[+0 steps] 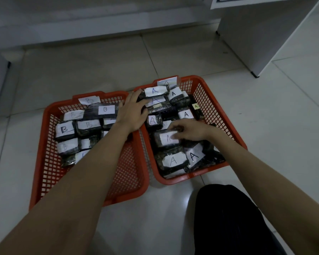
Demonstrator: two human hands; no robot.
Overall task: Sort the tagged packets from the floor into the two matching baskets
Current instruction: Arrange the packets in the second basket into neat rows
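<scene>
While both arms reach forward over the tiled floor [182, 57], the left hand [132, 112] lies flat with its fingers straight and spread, its grip released, resting across the shared edge of two orange baskets. Its fingertips touch a dark packet [156, 92] tagged A at the far end of the right basket [208, 92]. To the left of that hand sits the left basket [44, 144], which carries a B label [89, 100] on its far rim. Dark packets with white B tags fill its far and left part, one B packet [105, 109] lying just beside the left hand's wrist; the near part under the forearm shows bare mesh.

The right hand [191, 130] hovers low over the middle of the right basket, fingers curled, its grip pinching the far edge of a packet [167, 138] whose white tag is blurred but seems to read A. That packet lies among the others in the basket. Nearer than the right hand lie two more A packets [173, 160] side by side against the near wall; farther from it more A packets are stacked, one with a small yellow tag [196, 106]. An A label [167, 82] stands on the basket's far rim.

A dark-clothed knee [228, 218] shows under the right forearm. A white cabinet [265, 34] stands well beyond the right hand.
</scene>
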